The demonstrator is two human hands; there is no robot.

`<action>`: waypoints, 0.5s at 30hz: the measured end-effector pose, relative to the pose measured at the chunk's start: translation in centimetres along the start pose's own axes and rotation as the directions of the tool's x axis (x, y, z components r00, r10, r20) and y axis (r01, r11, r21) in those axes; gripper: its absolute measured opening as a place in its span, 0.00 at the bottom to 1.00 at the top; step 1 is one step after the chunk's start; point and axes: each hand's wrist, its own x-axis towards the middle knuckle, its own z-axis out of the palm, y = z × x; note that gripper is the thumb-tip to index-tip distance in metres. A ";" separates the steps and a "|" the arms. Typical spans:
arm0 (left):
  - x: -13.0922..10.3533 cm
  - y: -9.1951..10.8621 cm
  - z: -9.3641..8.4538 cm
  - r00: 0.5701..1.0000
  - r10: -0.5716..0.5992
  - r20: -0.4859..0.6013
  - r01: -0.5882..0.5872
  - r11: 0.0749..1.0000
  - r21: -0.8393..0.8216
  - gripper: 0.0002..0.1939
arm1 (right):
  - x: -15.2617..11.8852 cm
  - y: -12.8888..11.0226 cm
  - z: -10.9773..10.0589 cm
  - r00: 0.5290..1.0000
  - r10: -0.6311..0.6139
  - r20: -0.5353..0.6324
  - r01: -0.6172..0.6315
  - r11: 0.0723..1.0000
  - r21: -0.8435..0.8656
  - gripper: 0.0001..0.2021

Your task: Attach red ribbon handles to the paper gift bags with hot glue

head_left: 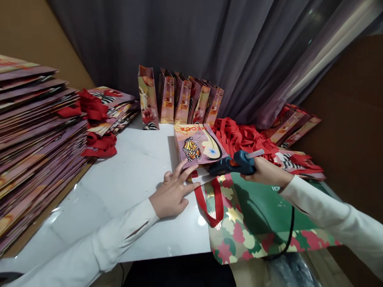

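Holding a blue glue gun (233,165) in the right hand (267,172), with fingers clamped around its grip. Pointing nozzle left, at the near edge of the butterfly-print bag (199,143). Looks close to the white flap (204,176) there; can't tell on contact, too dark and small. Got a clear glue stick (255,153) poking out the back, black cable (292,228) hanging below.

Resting the left hand (170,196) by the bag's near-left corner, with fingers spread apart, reaching its near edge.

Lying flat mid-table, with MECCA upside down in view. Showing a red ribbon loop (219,202) off the near edge, draped partly over the green patterned sheet (262,212) on the white table (130,194).

Behind and right of the bag: heaped red ribbon (242,136). Behind: row of upright bags (183,101) near the grey curtain (160,29). At far left: tall stack of flat bags (34,143).
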 end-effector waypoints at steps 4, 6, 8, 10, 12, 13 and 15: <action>0.0 0.1 0.0 1.000 -0.005 -0.005 0.005 1.000 -0.010 0.32 | 0.1 -0.6 -0.8 1.000 0.013 0.028 -0.009 0.986 -0.166 0.09; 0.0 0.1 0.0 1.000 -0.003 -0.018 0.003 1.000 -0.014 0.31 | 0.2 -1.0 -1.0 0.998 0.024 0.055 -0.011 0.976 -0.218 0.09; 0.0 0.1 0.0 1.000 0.001 -0.028 -0.001 1.000 -0.008 0.31 | 0.2 -1.4 -1.2 0.998 0.022 0.061 -0.007 0.970 -0.242 0.09; 0.0 0.1 0.1 0.999 0.006 -0.031 -0.006 1.000 -0.001 0.31 | 0.2 -1.8 -1.5 0.998 0.024 0.059 -0.008 0.966 -0.260 0.09; 0.0 0.0 0.1 0.999 0.014 -0.029 -0.014 1.000 -0.005 0.32 | 0.1 -2.3 -1.7 0.995 0.060 0.078 -0.035 0.955 -0.294 0.08; 0.0 0.0 0.1 0.999 0.018 -0.028 -0.019 1.000 -0.009 0.32 | 0.1 -2.6 -1.8 0.992 0.082 0.092 -0.049 0.948 -0.315 0.07; -0.1 0.0 0.2 0.999 0.022 -0.028 -0.022 1.000 -0.018 0.31 | 0.0 -3.1 -2.1 0.989 0.110 0.101 -0.066 0.927 -0.369 0.06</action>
